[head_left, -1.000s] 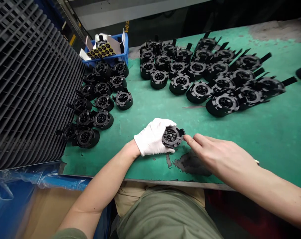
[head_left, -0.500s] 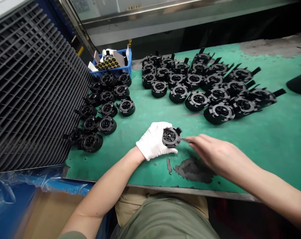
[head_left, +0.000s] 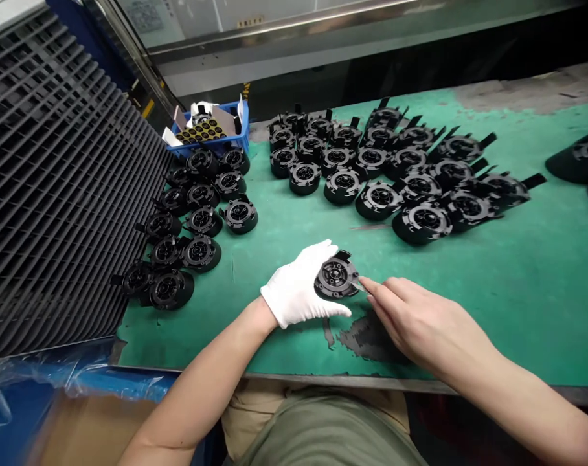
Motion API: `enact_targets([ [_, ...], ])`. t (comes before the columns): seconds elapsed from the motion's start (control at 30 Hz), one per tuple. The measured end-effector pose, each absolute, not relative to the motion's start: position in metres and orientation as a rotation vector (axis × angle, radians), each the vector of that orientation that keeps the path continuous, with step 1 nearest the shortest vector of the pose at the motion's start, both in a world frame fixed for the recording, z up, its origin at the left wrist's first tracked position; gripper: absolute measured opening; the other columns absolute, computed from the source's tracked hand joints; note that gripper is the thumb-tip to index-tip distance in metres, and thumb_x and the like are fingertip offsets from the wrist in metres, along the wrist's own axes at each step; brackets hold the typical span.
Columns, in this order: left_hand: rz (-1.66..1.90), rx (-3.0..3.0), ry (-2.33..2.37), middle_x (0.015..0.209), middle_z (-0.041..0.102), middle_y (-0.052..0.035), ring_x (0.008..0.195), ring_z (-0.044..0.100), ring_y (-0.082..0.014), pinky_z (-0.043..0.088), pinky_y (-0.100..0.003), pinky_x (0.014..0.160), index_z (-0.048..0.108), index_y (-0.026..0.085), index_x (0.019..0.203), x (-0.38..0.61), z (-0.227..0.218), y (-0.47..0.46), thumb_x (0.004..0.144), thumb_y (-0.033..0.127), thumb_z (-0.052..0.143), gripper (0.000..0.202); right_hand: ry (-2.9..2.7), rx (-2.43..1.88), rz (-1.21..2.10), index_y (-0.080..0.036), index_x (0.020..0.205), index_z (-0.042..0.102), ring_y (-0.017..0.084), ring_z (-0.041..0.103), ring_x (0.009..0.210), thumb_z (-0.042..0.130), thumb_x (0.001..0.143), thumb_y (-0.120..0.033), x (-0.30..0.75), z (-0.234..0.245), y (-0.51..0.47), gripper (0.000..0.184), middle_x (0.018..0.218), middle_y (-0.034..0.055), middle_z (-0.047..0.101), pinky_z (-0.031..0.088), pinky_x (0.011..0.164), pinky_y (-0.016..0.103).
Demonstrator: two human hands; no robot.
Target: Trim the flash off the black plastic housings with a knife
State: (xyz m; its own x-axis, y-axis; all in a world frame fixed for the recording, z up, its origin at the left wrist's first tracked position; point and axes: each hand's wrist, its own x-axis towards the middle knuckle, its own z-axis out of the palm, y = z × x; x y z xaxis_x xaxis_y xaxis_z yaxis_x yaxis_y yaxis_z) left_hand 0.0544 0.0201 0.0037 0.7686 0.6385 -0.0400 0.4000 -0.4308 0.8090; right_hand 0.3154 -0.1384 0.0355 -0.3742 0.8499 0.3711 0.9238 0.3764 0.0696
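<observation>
My left hand (head_left: 298, 288), in a white glove, cups a round black plastic part (head_left: 333, 277) from its left side. The part has a ringed face turned up and a tab at its top. The thumb stretches out below it, and the fingers curve round its upper left. My bare right hand (head_left: 420, 317) pinches a thin metal blade (head_left: 361, 287) between thumb and forefinger. Its tip lies over the right rim of the part; whether it touches is too small to tell. The handle end is hidden in the hand.
Several similar black parts stand on the green mat (head_left: 294, 226) in a left group (head_left: 201, 220) and a right group (head_left: 372, 162). A blue basket (head_left: 236, 141) holds a sheet of round stickers. Stacked dark grid trays (head_left: 70, 181) rise at the left.
My right hand has brought the blade from beside the part to over its right rim. My left thumb has spread further from the part. The whole view has shifted slightly.
</observation>
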Motion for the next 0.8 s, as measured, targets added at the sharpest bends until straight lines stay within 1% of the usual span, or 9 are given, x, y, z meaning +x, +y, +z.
enact_targets([
  [0.07, 0.323, 2.022, 0.803, 0.199, 0.065, -0.0191, 0.189, 0.062, -0.0500, 0.056, -0.067, 0.158, 0.062, 0.031, 0.188, 0.055, 0.006, 0.019, 0.081, 0.076, 0.122, 0.131, -2.397, -1.552, -0.394, -0.015, 0.134, 0.083, 0.021, 0.060, 0.074, 0.054, 0.129, -0.015, 0.316, 0.039, -0.136, 0.029, 0.085, 0.0002, 0.062, 0.042, 0.069, 0.039],
  [0.17, 0.311, 1.971, 0.865, 0.191, 0.072, -0.0162, 0.180, 0.071, -0.0482, 0.060, -0.065, 0.156, 0.066, 0.031, 0.185, 0.056, 0.011, 0.016, 0.081, 0.069, 0.124, 0.124, -2.441, -1.543, -0.402, -0.013, 0.131, 0.083, 0.022, 0.058, 0.075, 0.057, 0.121, -0.004, 0.316, 0.043, -0.133, 0.029, 0.086, 0.0010, 0.061, 0.042, 0.071, 0.041],
  [0.3, 0.311, 1.968, 0.887, 0.186, 0.074, -0.0137, 0.178, 0.073, -0.0469, 0.062, -0.063, 0.154, 0.069, 0.034, 0.182, 0.059, 0.013, 0.017, 0.079, 0.065, 0.125, 0.121, -2.494, -1.534, -0.397, -0.011, 0.130, 0.082, 0.023, 0.059, 0.078, 0.058, 0.111, 0.004, 0.315, 0.046, -0.133, 0.034, 0.089, 0.0022, 0.062, 0.045, 0.075, 0.040],
  [0.37, 0.313, 1.981, 0.883, 0.185, 0.075, -0.0143, 0.177, 0.074, -0.0467, 0.062, -0.062, 0.154, 0.069, 0.032, 0.182, 0.060, 0.013, 0.018, 0.080, 0.064, 0.125, 0.121, -2.507, -1.536, -0.403, -0.009, 0.132, 0.081, 0.024, 0.061, 0.080, 0.059, 0.108, 0.006, 0.314, 0.046, -0.133, 0.036, 0.090, 0.0027, 0.063, 0.047, 0.077, 0.040],
  [0.5, 0.319, 2.009, 0.880, 0.184, 0.075, -0.0156, 0.175, 0.075, -0.0464, 0.066, -0.060, 0.151, 0.067, 0.030, 0.183, 0.060, 0.010, 0.018, 0.080, 0.064, 0.124, 0.122, -2.513, -1.548, -0.402, -0.009, 0.137, 0.079, 0.024, 0.062, 0.081, 0.062, 0.108, 0.006, 0.314, 0.046, -0.134, 0.037, 0.092, 0.0030, 0.064, 0.048, 0.079, 0.040],
  [0.63, 0.329, 2.011, 0.885, 0.183, 0.075, -0.0156, 0.174, 0.076, -0.0456, 0.066, -0.059, 0.150, 0.068, 0.030, 0.183, 0.060, 0.010, 0.017, 0.081, 0.063, 0.124, 0.121, -2.520, -1.548, -0.400, -0.009, 0.137, 0.077, 0.024, 0.061, 0.081, 0.059, 0.110, 0.006, 0.313, 0.047, -0.135, 0.035, 0.093, 0.0023, 0.062, 0.049, 0.080, 0.040],
  [0.8, 0.341, 2.009, 0.874, 0.180, 0.078, -0.0131, 0.174, 0.077, -0.0446, 0.066, -0.061, 0.150, 0.070, 0.033, 0.178, 0.060, 0.011, 0.016, 0.081, 0.060, 0.124, 0.115, -2.517, -1.554, -0.398, -0.009, 0.135, 0.077, 0.024, 0.061, 0.082, 0.056, 0.109, 0.007, 0.311, 0.047, -0.137, 0.036, 0.093, 0.0021, 0.061, 0.049, 0.080, 0.040],
])
